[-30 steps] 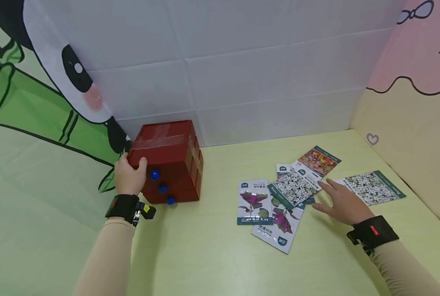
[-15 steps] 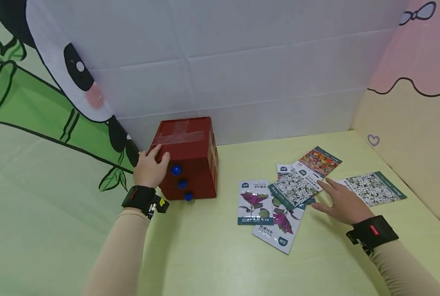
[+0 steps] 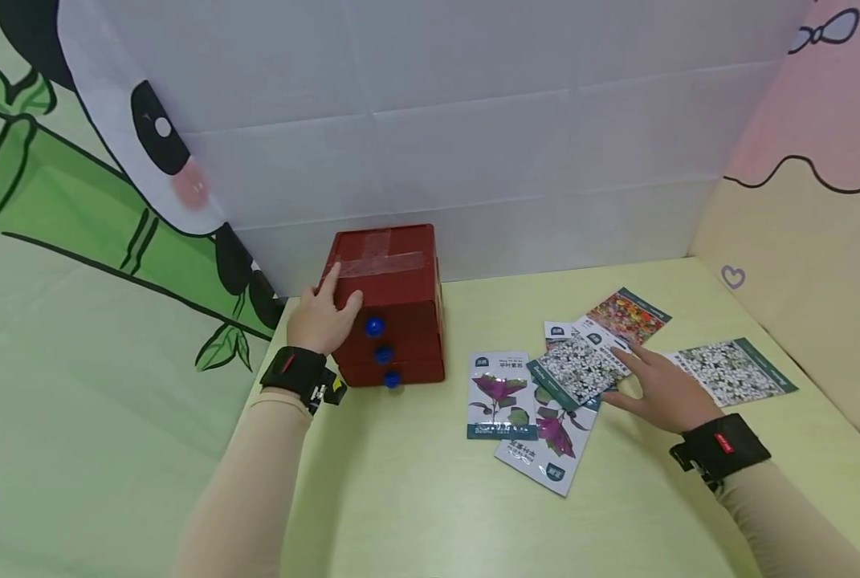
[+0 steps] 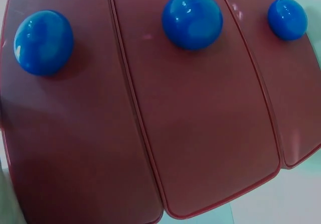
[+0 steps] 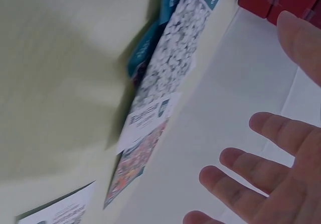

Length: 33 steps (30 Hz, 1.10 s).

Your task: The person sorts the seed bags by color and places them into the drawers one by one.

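A dark red drawer box (image 3: 393, 305), taped on top, stands against the back wall. Its front carries three round blue knobs (image 4: 192, 20). At the box's left side is my left hand (image 3: 321, 319), its index finger laid along the top edge and its thumb at the front face. My right hand (image 3: 664, 391) is over the seed packets with fingers spread and nothing in them. Below it lie overlapping seed packets: one with white flowers (image 3: 581, 371), one with mixed-colour flowers (image 3: 628, 315), and two with purple leaves, including a left one (image 3: 500, 401).
Another white-flower packet (image 3: 736, 369) lies by itself right of the right hand. Printed fabric walls border the pale table (image 3: 430, 482): a grey back wall (image 3: 473, 160), a green left one (image 3: 97, 361), a pink and cream right one (image 3: 798, 265).
The red drawer box has slid to the right along the back wall, the left hand moving with it at its left side. The right hand and packets have stayed nearly in place.
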Each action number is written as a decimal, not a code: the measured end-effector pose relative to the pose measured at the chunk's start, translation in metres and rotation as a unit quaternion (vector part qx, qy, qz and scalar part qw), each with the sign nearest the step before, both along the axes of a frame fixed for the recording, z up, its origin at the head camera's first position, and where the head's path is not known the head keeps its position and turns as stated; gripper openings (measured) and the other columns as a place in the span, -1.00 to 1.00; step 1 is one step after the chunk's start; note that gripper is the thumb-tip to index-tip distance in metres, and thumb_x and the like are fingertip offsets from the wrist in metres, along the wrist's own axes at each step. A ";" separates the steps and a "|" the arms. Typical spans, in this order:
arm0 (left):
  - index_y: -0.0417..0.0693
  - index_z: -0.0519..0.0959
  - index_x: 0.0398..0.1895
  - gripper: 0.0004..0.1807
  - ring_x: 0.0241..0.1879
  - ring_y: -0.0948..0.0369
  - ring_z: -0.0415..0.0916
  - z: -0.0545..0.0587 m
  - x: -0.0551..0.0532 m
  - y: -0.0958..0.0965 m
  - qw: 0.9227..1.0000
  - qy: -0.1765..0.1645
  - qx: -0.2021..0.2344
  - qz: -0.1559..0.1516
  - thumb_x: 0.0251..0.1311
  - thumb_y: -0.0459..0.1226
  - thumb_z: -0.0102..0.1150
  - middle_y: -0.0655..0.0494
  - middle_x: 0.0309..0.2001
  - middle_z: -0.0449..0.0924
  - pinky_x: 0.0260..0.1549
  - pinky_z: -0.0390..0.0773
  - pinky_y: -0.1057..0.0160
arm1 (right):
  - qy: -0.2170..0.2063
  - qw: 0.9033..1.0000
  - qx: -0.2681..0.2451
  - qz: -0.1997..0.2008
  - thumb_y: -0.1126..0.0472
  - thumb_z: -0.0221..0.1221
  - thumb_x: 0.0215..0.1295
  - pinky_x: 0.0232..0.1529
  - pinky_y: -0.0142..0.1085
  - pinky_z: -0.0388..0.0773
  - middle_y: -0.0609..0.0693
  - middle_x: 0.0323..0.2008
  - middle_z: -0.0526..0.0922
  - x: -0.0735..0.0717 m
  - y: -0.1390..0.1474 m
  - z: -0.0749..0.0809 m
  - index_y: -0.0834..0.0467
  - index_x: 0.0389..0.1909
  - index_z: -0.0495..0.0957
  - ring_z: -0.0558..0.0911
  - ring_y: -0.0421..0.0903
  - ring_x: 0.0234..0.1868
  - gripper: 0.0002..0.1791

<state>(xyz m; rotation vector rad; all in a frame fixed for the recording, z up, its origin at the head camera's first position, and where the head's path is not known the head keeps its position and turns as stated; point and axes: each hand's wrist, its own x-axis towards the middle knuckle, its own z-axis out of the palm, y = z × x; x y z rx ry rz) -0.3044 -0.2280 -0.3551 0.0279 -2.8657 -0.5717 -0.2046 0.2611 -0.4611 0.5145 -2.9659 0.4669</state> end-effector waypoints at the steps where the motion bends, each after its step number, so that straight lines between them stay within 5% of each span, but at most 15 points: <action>1: 0.21 -0.02 0.48 -0.28 -0.14 -0.29 0.41 0.000 -0.001 0.002 1.000 -0.001 -0.002 0.000 0.31 0.20 -0.22 -0.42 0.17 0.20 -0.08 0.46 -0.26 | 0.002 1.000 0.000 0.003 -0.25 0.18 0.17 0.06 0.30 0.31 0.39 0.36 0.06 -0.002 -0.003 0.002 0.23 0.37 0.17 0.18 0.41 0.24 -0.10; 13: 0.17 0.13 0.43 -0.33 -0.18 -0.20 0.40 -0.003 -0.012 0.021 1.000 -0.010 -0.023 0.003 0.33 0.21 -0.28 -0.35 0.11 0.23 -0.10 0.49 -0.20 | 0.017 0.999 0.014 0.045 -0.21 0.22 0.16 0.19 0.28 0.17 0.35 0.37 0.09 -0.027 -0.043 0.030 0.20 0.37 0.17 0.16 0.35 0.28 -0.12; 18: 0.17 0.13 0.43 -0.33 -0.18 -0.19 0.41 -0.003 -0.016 0.027 0.999 -0.013 -0.029 -0.004 0.33 0.21 -0.29 -0.35 0.09 0.24 -0.11 0.50 -0.20 | 0.029 0.998 0.010 0.053 -0.25 0.20 0.16 0.16 0.24 0.26 0.29 0.35 0.16 -0.039 -0.064 0.046 0.10 0.40 0.15 0.20 0.30 0.28 -0.11; 25: 0.19 0.12 0.43 -0.33 -0.16 -0.19 0.41 -0.003 -0.022 0.030 0.999 -0.019 -0.027 -0.007 0.33 0.23 -0.30 -0.33 0.09 0.23 -0.10 0.50 -0.19 | 0.040 0.995 -0.014 0.092 -0.20 0.18 0.21 0.15 0.17 0.33 0.24 0.35 0.19 -0.061 -0.104 0.092 0.10 0.40 0.14 0.20 0.21 0.30 -0.17; 33: 0.24 0.07 0.45 -0.31 -0.08 -0.22 0.40 -0.006 -0.031 0.030 0.999 -0.025 -0.032 -0.017 0.33 0.26 -0.37 -0.36 0.16 0.20 -0.07 0.47 -0.20 | 0.005 0.989 -0.069 0.133 -0.16 0.08 0.32 0.28 0.03 0.22 0.13 0.31 0.31 -0.104 -0.163 0.141 0.13 0.37 0.19 0.26 0.06 0.29 -0.28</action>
